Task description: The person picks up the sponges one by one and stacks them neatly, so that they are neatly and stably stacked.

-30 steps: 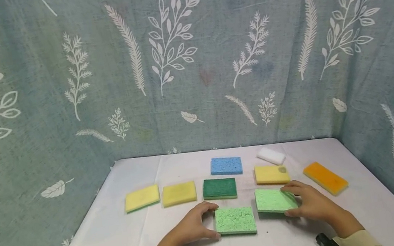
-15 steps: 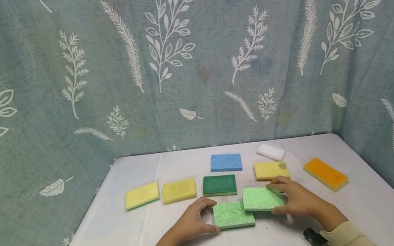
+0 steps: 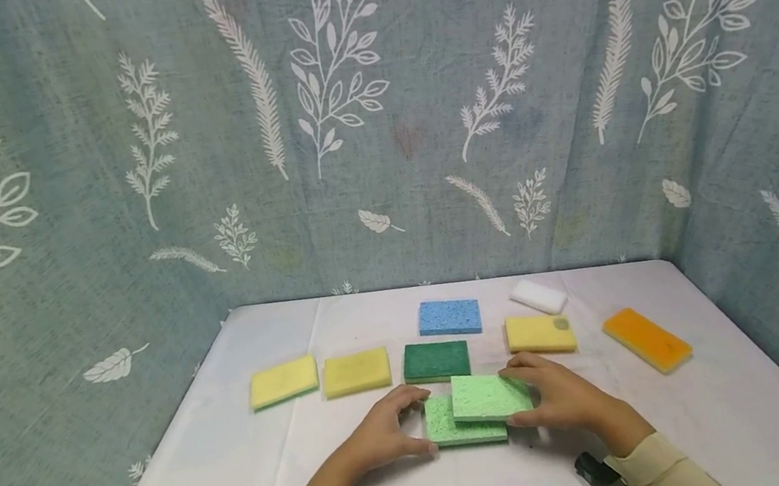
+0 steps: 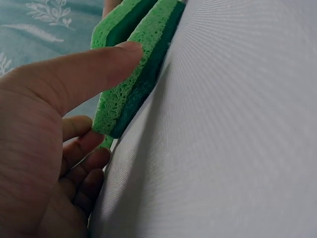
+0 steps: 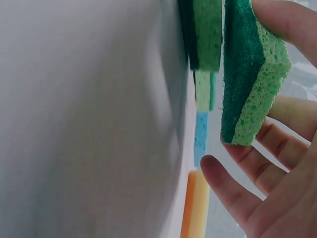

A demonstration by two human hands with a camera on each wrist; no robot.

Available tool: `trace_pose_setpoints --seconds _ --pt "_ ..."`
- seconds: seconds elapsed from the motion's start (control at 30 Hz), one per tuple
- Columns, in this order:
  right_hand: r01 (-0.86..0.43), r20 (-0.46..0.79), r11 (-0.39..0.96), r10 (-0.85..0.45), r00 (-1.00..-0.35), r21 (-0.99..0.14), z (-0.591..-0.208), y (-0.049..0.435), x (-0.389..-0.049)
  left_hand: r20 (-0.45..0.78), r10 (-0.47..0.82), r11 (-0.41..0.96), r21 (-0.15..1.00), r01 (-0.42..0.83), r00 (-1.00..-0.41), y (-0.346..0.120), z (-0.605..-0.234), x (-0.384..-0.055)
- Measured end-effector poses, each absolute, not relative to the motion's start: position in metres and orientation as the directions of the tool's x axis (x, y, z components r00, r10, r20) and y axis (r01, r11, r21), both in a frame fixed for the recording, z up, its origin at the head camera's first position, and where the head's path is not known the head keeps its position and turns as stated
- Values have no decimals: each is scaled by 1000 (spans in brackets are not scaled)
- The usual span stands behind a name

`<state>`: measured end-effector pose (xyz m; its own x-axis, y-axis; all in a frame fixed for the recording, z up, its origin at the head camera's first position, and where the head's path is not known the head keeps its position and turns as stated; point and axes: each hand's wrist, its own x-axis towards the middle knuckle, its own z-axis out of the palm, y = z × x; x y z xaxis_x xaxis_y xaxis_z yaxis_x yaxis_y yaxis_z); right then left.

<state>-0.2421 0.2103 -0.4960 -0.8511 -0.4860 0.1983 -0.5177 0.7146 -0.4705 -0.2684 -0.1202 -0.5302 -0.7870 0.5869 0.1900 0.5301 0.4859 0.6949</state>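
Two light-green sponges with dark green scouring undersides are at the middle front of the white table. My left hand holds the lower sponge by its left end, thumb on the near edge and fingers at the far side. That sponge lies flat on the cloth. With thumb and fingers my right hand pinches the upper sponge by its right end. It hovers over the lower one, offset to the right and farther back. A gap shows between the two sponges in the right wrist view.
Behind stand a dark green-topped sponge, a blue sponge and a white block. Yellow sponges lie left, centre left and right. An orange sponge lies far right. A leaf-patterned curtain surrounds the table.
My right hand has carried its sponge leftward, from beside the other sponge to over it. The left hand has stayed at the lower sponge's left end.
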Motion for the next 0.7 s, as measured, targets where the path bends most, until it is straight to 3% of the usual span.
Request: trace_pose_setpoints --seconds 0.7 --pt "-591 250 704 -537 -806 -394 -495 179 -241 169 576 492 709 505 -799 -120 -530 -269"
